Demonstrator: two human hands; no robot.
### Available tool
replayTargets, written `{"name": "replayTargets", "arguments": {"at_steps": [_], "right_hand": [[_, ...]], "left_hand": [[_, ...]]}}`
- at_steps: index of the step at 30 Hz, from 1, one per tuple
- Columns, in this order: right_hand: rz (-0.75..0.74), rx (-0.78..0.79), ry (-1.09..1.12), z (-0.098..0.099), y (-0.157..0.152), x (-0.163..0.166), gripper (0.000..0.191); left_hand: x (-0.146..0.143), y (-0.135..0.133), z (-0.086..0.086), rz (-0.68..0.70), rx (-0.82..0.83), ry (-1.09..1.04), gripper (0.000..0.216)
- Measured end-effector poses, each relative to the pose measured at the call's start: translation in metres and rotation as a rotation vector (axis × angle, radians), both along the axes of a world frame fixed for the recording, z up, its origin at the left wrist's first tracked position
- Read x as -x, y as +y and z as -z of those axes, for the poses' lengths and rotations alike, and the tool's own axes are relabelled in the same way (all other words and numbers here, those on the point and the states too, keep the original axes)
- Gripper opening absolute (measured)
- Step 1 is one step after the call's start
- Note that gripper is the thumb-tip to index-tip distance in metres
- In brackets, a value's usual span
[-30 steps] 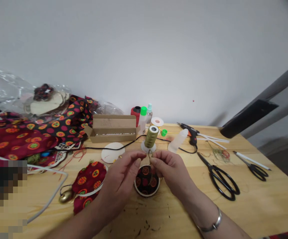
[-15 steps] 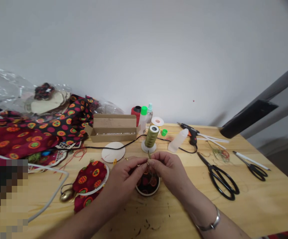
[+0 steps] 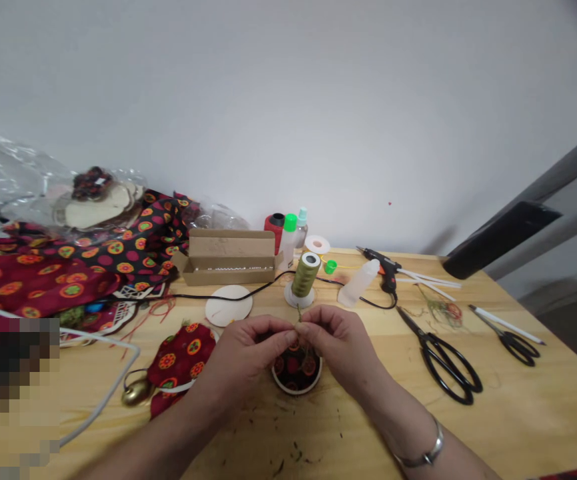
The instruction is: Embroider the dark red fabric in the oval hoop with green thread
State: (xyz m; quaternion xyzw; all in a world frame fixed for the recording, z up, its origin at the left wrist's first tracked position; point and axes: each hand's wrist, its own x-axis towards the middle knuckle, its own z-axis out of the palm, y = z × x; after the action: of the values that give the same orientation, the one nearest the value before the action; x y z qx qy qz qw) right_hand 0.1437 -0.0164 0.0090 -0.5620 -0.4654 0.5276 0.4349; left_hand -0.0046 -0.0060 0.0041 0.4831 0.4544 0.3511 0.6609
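Note:
My left hand (image 3: 248,353) and my right hand (image 3: 336,343) meet fingertip to fingertip above a small round piece covered in dark patterned fabric (image 3: 297,371) on the wooden table (image 3: 493,427). Both hands are pinched on a thin olive-green thread (image 3: 299,319). The thread appears to come from the olive-green spool (image 3: 305,275) that stands upright just behind my fingers. A silver bracelet circles my right wrist.
Large black scissors (image 3: 443,363) and smaller scissors (image 3: 511,340) lie at the right, behind them a glue gun (image 3: 382,269). A cardboard box (image 3: 228,257), bottles (image 3: 288,237), a white disc (image 3: 228,305), a fabric-covered hoop (image 3: 181,360) and patterned cloth (image 3: 43,280) are at the left.
My hands have drawn closer together and sunk slightly toward the round fabric piece, so the fingertips now touch. The camera shifted a little.

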Motion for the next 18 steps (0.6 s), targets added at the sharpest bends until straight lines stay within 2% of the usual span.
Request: {"name": "replayTargets", "arguments": {"at_steps": [18], "right_hand": [[0.007,0.020,0.070,-0.0039,-0.0007,-0.0001,0.014]], "left_hand": [[-0.0013,-0.0007,-0.0018,-0.018,0.205,-0.171,0.007]]}}
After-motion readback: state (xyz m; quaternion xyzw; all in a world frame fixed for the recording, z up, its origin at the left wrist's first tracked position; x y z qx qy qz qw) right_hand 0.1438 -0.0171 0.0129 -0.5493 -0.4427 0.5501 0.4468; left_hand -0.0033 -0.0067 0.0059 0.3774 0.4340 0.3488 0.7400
